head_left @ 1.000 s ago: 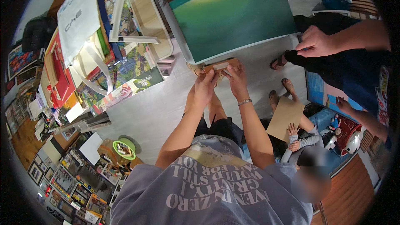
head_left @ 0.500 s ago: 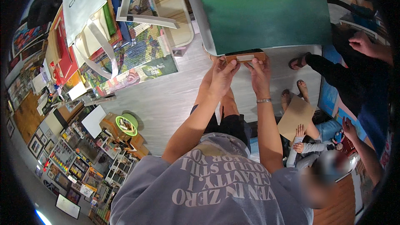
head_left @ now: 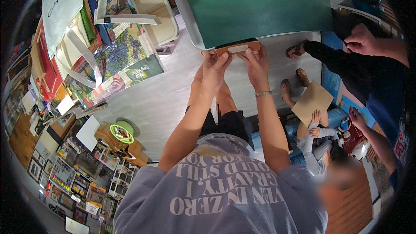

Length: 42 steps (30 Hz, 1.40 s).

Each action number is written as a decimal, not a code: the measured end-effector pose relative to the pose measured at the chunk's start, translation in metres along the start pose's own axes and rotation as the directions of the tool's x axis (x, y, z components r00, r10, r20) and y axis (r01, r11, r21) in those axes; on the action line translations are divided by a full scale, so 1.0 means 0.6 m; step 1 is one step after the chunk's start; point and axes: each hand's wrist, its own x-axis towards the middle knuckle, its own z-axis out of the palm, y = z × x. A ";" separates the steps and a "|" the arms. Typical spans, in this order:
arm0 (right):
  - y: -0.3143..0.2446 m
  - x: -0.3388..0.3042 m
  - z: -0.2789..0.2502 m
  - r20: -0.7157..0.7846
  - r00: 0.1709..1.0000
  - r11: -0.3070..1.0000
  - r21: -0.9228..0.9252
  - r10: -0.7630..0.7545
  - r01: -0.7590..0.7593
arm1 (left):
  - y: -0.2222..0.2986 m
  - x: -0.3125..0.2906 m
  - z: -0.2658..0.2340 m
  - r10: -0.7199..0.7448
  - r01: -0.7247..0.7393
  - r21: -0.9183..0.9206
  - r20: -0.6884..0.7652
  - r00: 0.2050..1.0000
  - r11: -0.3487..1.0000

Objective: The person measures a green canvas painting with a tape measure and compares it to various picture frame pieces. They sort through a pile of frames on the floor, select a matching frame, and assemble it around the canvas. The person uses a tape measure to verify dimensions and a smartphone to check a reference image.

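Both of my hands are raised in front of me on a small orange-brown rectangular block or box (head_left: pixel 223 50) with a pale label on its near face. My left hand (head_left: pixel 216 67) grips its left end, thumb on the near face. On the other end my right hand (head_left: pixel 256 66), with a metal bracelet at the wrist, has its fingers closed. The box is level with the near edge of a green-topped table (head_left: pixel 255 6); I cannot tell whether they touch. My fingertips behind the box are hidden.
To the left are a paper bag (head_left: pixel 63 6), a white frame piece (head_left: pixel 134 19) and a colourful picture sheet (head_left: pixel 145 69). A green basket (head_left: pixel 121 132) stands behind at left. Two people are at right, one seated with a brown board (head_left: pixel 313 103). Grey floor (head_left: pixel 151 99) lies between.
The whole view has shifted, so most things appear further left and slightly higher. The box is tilted more, its right end higher, and both hands still hold it.
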 end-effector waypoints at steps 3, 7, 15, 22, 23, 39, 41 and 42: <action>-0.005 0.000 0.008 -0.003 1.000 1.000 0.029 -0.008 0.008 | 0.001 -0.003 -0.002 0.019 -0.018 0.009 -0.020 1.000 1.000; -0.008 -0.003 0.011 -0.020 1.000 1.000 0.022 0.005 -0.005 | 0.006 -0.010 -0.018 0.043 -0.050 -0.069 -0.102 0.994 0.996; 0.000 -0.001 0.008 -0.042 0.999 0.998 0.056 -0.006 0.008 | 0.036 -0.008 -0.019 0.357 -0.289 0.285 -0.227 0.906 0.914; -0.001 0.007 -0.002 -0.096 0.995 0.990 0.140 0.009 0.005 | 0.063 -0.005 -0.003 0.543 -0.410 0.606 -0.043 0.839 0.682; 0.000 0.006 -0.004 -0.096 0.995 0.990 0.144 0.012 0.002 | 0.065 0.000 -0.005 0.508 -0.376 0.628 -0.036 0.861 0.681; -0.009 0.004 -0.003 -0.112 0.993 0.987 0.155 0.047 -0.029 | 0.077 0.002 -0.018 0.409 -0.318 0.628 -0.001 0.912 0.711; -0.009 0.002 0.001 -0.121 0.991 0.989 0.144 0.049 -0.032 | 0.078 0.002 -0.017 0.414 -0.321 0.628 -0.003 0.910 0.709; -0.011 0.002 0.001 -0.122 0.991 0.989 0.146 0.049 -0.031 | 0.077 0.004 -0.019 0.414 -0.323 0.625 0.000 0.910 0.710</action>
